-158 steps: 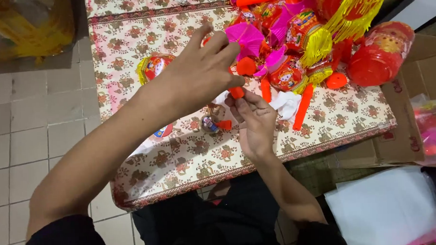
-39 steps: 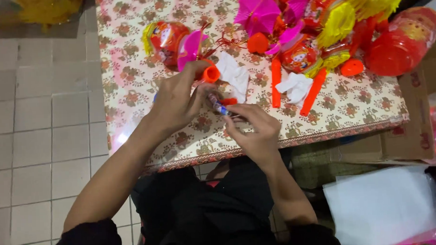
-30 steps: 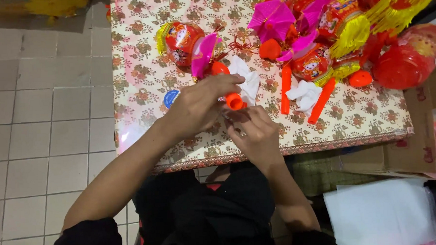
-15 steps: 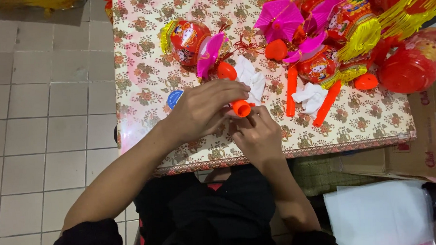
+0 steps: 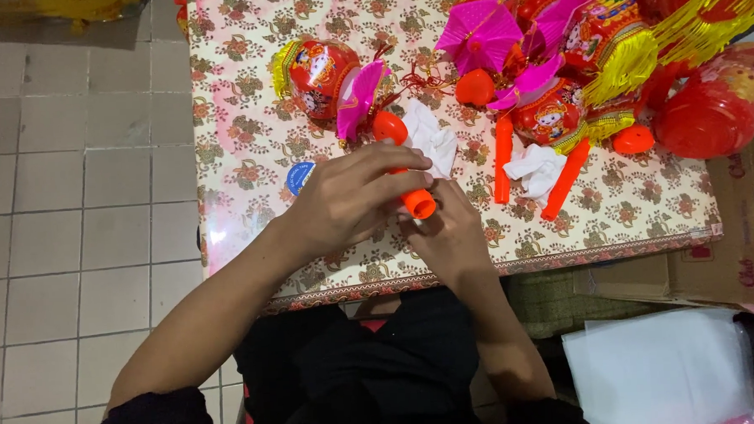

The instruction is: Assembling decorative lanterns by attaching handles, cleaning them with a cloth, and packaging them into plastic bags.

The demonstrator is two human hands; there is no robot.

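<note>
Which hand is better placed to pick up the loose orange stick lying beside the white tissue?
Probably the right hand. It sits nearer the loose orange stick and the white tissue, with bare tablecloth between. The left hand lies farther away and grips the orange handle.

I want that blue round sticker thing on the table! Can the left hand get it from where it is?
Probably yes. The blue round disc lies in the open on the table, right beside the left hand. But that hand is gripping an orange tube, so it would likely need to let go first.
</note>
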